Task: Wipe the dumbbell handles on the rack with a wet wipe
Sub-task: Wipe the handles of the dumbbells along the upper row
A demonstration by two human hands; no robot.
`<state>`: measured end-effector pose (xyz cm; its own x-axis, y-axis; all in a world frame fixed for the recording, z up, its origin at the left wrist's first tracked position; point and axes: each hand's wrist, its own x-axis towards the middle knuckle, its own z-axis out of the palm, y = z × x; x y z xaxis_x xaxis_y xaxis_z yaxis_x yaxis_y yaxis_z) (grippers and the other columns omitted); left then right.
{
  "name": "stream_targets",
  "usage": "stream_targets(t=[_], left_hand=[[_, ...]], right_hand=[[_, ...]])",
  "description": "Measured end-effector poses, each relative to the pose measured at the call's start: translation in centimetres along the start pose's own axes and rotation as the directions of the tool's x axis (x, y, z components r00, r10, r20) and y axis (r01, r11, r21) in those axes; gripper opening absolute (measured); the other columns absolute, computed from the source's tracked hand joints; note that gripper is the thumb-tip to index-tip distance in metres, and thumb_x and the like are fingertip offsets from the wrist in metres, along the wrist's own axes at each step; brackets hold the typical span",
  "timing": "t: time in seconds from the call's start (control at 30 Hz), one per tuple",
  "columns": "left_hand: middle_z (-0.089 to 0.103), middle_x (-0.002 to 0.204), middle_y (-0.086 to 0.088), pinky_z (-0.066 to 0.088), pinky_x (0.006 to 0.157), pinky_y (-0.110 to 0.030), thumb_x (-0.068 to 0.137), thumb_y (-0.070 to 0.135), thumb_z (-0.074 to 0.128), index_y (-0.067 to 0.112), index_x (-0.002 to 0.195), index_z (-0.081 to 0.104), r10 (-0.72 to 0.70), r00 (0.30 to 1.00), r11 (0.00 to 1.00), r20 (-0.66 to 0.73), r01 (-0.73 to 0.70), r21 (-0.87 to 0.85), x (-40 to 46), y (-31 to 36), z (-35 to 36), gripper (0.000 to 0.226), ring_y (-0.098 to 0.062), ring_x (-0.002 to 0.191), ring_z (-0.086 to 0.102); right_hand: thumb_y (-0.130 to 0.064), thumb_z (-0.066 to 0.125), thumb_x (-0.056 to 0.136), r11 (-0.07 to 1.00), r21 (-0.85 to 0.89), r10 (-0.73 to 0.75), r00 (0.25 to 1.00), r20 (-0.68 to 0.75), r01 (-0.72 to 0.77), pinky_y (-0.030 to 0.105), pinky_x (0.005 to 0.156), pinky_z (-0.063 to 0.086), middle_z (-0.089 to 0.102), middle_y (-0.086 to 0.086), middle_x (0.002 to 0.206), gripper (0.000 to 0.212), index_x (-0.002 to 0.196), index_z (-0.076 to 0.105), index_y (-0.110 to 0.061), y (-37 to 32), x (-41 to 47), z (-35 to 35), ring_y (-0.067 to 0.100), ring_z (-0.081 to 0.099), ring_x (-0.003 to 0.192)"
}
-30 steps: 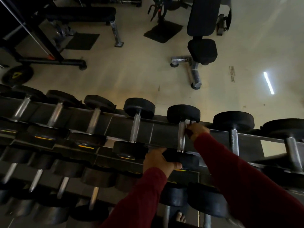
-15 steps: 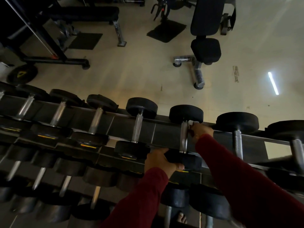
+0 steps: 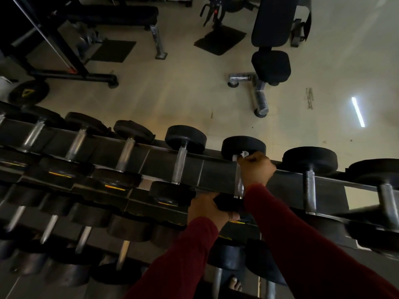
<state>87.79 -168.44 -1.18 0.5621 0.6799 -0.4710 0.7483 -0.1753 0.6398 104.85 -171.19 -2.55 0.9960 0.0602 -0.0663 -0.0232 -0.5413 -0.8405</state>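
The wet wipe (image 3: pixel 243 155) is gripped by the right hand (image 3: pixel 255 169), curled around the handle (image 3: pixel 239 186), whose long axis runs 12 to 6 toward the left hand (image 3: pixel 210 209) clasping the near head (image 3: pixel 228 205).

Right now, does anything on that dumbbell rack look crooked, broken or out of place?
Nothing stands out. The black round-headed dumbbells sit in even rows on the dark metal rack. The right hand holds a white wet wipe round one chrome handle; the left hand grips that dumbbell's near head.
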Motion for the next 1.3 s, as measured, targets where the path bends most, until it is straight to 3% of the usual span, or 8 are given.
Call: stream_targets(t=[0.1,0.2,0.43,0.6,0.77,0.97,1.1,1.3], left_hand=[[0.073,0.107,0.007,0.057,0.089,-0.030,0.027,0.068,0.081,0.039,0.108,0.073,0.005,1.000,1.000,-0.016,-0.005,0.011,0.2,-0.1,0.1,0.086,-0.013,0.098,0.068],[0.075,0.102,0.009,0.056,0.089,-0.028,0.038,0.056,0.091,0.038,0.105,0.075,0.016,1.000,1.000,0.001,-0.016,0.005,0.2,-0.2,0.0,0.071,-0.012,0.097,0.069],[0.073,0.106,0.011,0.054,0.091,-0.025,0.043,0.053,0.092,0.039,0.103,0.074,0.040,0.999,0.999,-0.012,-0.040,-0.014,0.0,-0.4,0.0,0.064,-0.011,0.099,0.068],[0.073,0.101,0.013,0.055,0.088,-0.025,0.039,0.061,0.088,0.040,0.102,0.074,0.049,0.999,0.999,-0.006,-0.049,0.008,-0.1,-0.4,0.0,0.067,-0.007,0.094,0.068],[0.074,0.091,0.015,0.058,0.082,-0.025,0.033,0.069,0.082,0.040,0.096,0.074,0.038,0.999,0.999,-0.008,-0.038,0.006,0.1,-0.6,0.0,0.070,-0.003,0.086,0.069],[0.075,0.091,0.014,0.057,0.082,-0.024,0.042,0.055,0.091,0.037,0.095,0.076,0.053,0.999,0.998,0.011,-0.052,-0.017,-0.2,-0.5,-0.1,0.059,-0.003,0.087,0.069],[0.073,0.093,0.014,0.057,0.083,-0.025,0.035,0.065,0.084,0.041,0.096,0.074,0.042,0.999,0.999,0.009,-0.042,-0.020,-0.3,-0.4,-0.2,0.066,-0.003,0.086,0.068],[0.073,0.096,0.018,0.057,0.087,-0.032,0.029,0.076,0.075,0.051,0.101,0.069,0.047,0.999,0.999,0.020,-0.048,0.023,-0.2,-0.5,0.1,0.076,-0.007,0.093,0.068]], right_hand=[[-0.030,0.085,0.077,0.994,-0.085,-0.067,0.998,0.010,0.067,0.033,0.067,0.061,0.063,-0.007,0.058,0.029,0.061,0.063,-0.021,-0.1,-0.5,0.6,0.010,0.063,0.055],[-0.035,0.083,0.077,0.990,-0.123,-0.073,0.997,0.020,0.075,0.035,0.065,0.061,0.064,-0.006,0.059,0.030,0.062,0.063,-0.020,0.5,-0.1,0.8,0.013,0.064,0.057],[-0.042,0.090,0.063,0.964,0.031,0.264,0.964,-0.010,-0.264,0.037,0.076,0.060,0.065,-0.006,0.057,0.036,0.059,0.061,-0.021,-0.5,-0.6,-0.1,0.014,0.066,0.059],[-0.038,0.091,0.066,0.968,0.024,0.251,0.968,-0.023,-0.251,0.019,0.060,0.044,0.059,-0.004,0.059,0.038,0.067,0.062,-0.013,-1.4,-0.9,0.1,0.005,0.051,0.052],[-0.034,0.090,0.067,0.963,-0.003,0.269,0.963,-0.022,-0.270,0.027,0.075,0.054,0.068,0.003,0.079,0.034,0.079,0.067,-0.011,-1.7,-1.1,1.0,0.021,0.066,0.076],[-0.048,0.082,0.070,0.933,0.079,0.355,0.933,-0.052,-0.351,0.011,0.046,0.031,0.063,-0.004,0.062,0.037,0.072,0.067,-0.015,-1.0,-1.4,0.2,0.006,0.053,0.050],[-0.040,0.090,0.065,0.922,0.080,0.381,0.925,0.003,-0.380,0.023,0.064,0.052,0.066,-0.002,0.069,0.037,0.075,0.066,-0.013,-1.0,-0.7,0.9,0.012,0.061,0.059],[-0.022,0.090,0.068,0.912,0.058,0.403,0.914,0.046,-0.405,0.023,0.072,0.049,0.065,0.002,0.085,0.035,0.093,0.070,-0.007,-1.9,-0.5,1.2,0.017,0.061,0.076]])
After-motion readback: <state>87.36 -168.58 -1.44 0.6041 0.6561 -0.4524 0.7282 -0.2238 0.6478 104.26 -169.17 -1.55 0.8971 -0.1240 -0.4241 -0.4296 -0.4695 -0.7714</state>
